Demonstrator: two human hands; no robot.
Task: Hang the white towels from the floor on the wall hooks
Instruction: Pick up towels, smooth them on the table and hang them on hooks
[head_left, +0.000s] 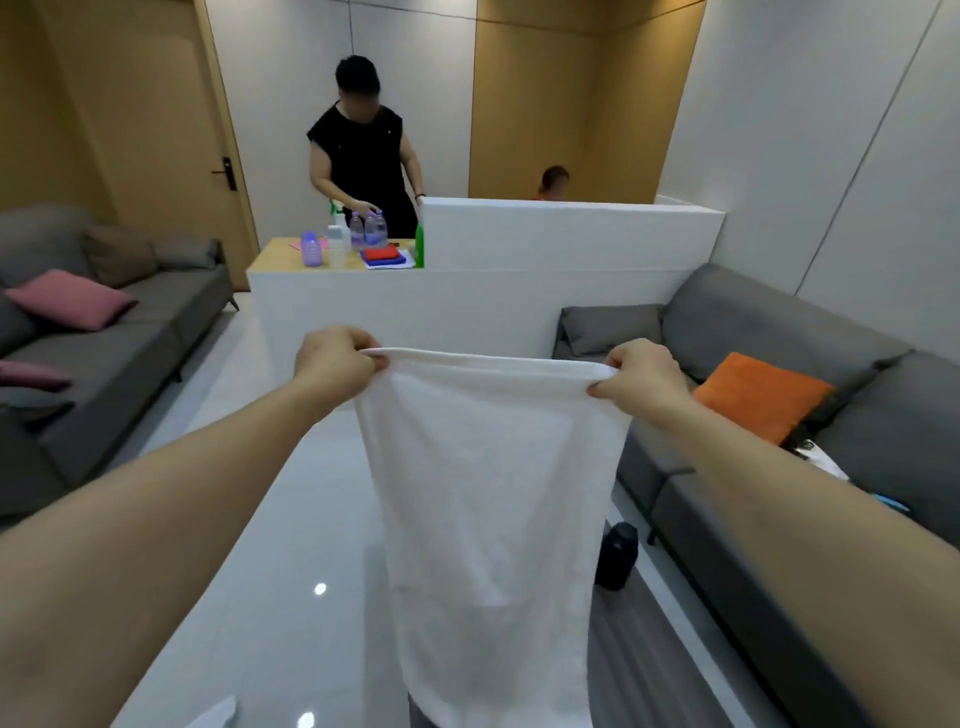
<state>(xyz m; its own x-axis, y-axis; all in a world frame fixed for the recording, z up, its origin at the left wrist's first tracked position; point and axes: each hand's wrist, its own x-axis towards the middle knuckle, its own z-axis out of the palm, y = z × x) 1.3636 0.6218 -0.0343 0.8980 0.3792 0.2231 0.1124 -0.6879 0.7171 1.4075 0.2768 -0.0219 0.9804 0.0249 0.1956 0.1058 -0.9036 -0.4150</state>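
I have one white towel (488, 493) up off the floor (291, 519) and stretched out in front of me. My left hand (335, 361) pinches its top left corner, fingers (371, 364) curled round the rolled hem, and my right hand (641, 374) grips the top right corner the same way, so the upper edge runs taut between my two sets of fingers. The rest of the cloth hangs straight down below them, its lower end dropping out of view at the bottom.

So the pick-up of this towel is done, I judge, and the hanging itself is not. No wall hook shows anywhere from here; beyond my fingers there is only a white partition (545, 291) with a tabletop (280, 257) of bottles where another person (363, 156) stands, and grey sofas well off to either side of my hands. I would need to find the hooks before this one can go up.

Near my left forearm, low at the frame's edge, a pale scrap (215, 714) lies on the floor. It may be another towel still to be collected, but too little of it shows to tell.
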